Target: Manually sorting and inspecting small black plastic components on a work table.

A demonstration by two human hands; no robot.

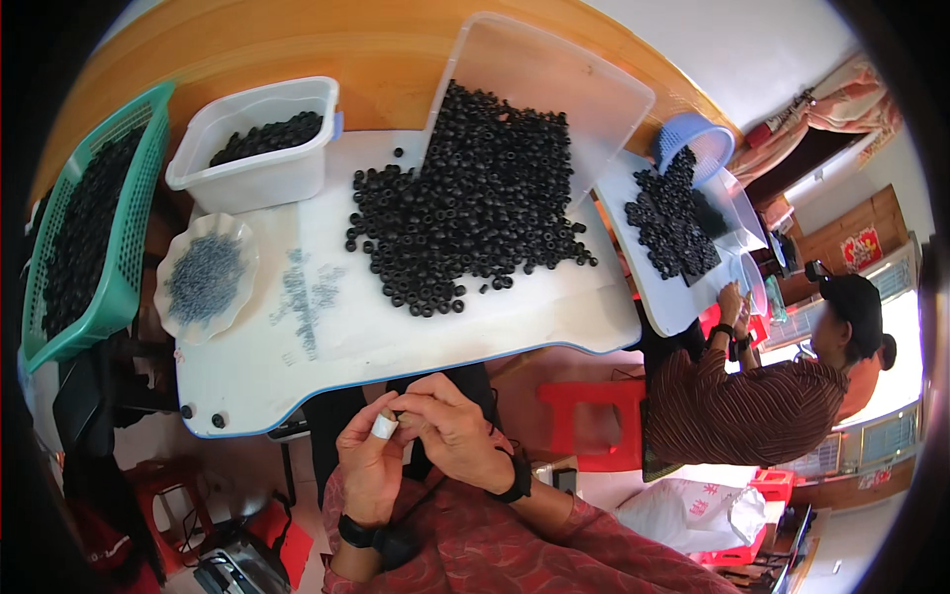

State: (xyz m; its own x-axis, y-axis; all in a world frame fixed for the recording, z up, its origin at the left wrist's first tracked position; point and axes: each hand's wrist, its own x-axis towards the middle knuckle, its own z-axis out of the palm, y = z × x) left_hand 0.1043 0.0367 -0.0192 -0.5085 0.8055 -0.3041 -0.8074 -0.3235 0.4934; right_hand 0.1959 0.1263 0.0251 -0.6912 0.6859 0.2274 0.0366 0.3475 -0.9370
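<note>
Over my lap, just off the table's near edge, my left hand (370, 465) and my right hand (450, 431) meet with their fingers pinched together. A short white band (384, 426) shows at the left thumb; whether it is a wrap or a held piece, I cannot tell. Anything small between the fingertips is hidden. Beyond them, a big heap of small black ring-shaped parts (465, 208) spills from a clear plastic bin (594, 109) tipped on its side. Thin greyish pieces (302, 297) lie scattered on the white table (396, 342), with more in a scalloped plate (247, 243).
A white tub (262, 188) and a green basket (129, 247) hold black parts at the left. Two loose black parts (218, 421) sit near the table's left corner. To the right, a co-worker (762, 396) handles something at another table, past a red stool (594, 416).
</note>
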